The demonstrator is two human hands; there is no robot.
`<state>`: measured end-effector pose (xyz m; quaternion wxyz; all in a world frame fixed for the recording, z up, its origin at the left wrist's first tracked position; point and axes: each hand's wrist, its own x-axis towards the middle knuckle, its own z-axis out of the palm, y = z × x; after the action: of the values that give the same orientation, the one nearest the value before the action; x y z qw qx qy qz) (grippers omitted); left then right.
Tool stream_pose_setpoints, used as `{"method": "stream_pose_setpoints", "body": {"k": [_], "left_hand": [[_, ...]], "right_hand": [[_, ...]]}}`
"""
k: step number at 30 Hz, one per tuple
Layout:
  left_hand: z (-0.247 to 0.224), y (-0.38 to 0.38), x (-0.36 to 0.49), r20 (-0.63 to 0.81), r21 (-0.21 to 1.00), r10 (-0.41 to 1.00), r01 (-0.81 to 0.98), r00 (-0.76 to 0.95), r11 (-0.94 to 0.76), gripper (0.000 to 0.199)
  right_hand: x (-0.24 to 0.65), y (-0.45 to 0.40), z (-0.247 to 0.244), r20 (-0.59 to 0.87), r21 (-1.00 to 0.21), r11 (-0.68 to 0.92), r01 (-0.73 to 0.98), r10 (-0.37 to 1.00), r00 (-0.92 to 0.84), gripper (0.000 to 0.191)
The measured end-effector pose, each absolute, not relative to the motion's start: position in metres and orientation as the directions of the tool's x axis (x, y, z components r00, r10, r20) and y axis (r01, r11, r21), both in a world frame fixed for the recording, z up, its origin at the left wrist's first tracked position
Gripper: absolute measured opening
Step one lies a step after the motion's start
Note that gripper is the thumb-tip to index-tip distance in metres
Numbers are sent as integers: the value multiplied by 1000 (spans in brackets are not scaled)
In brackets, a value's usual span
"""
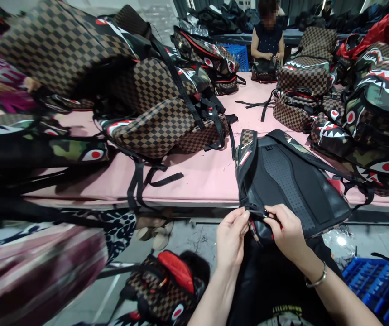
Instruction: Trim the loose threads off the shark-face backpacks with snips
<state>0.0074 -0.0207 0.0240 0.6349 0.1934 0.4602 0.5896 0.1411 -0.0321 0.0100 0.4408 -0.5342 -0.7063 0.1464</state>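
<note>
A black-backed backpack (282,181) lies with its padded back panel up, partly on the pink table and partly over its front edge towards my lap. At the bag's near left corner, my left hand (233,233) pinches the end of a black strap (256,211). My right hand (285,228) is closed on the same spot from the other side, thumb and fingers at a small dark metallic piece (265,213). What exactly sits between the right fingertips is too small to make out. A bracelet circles my right wrist.
Checkered backpacks (160,127) are heaped on the pink table (208,176) at left, with more bags (384,127) at right. A person (267,40) works across the table. A blue crate (381,285) stands low right; another backpack (160,290) lies below the table.
</note>
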Motion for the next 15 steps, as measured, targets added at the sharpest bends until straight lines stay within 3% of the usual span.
{"method": "stream_pose_setpoints", "body": {"k": [3,7,15], "left_hand": [[20,-22,13,-308,851,922,-501,-234,157,26],[13,-22,17,-268,886,929,-443,-256,134,22],[8,-23,17,-252,897,934,-424,-251,128,19]], "right_hand": [[143,-35,16,476,-587,397,706,874,-96,20],[144,-35,23,477,-504,387,772,870,-124,23],[144,-34,28,460,-483,366,795,879,-126,24]]}}
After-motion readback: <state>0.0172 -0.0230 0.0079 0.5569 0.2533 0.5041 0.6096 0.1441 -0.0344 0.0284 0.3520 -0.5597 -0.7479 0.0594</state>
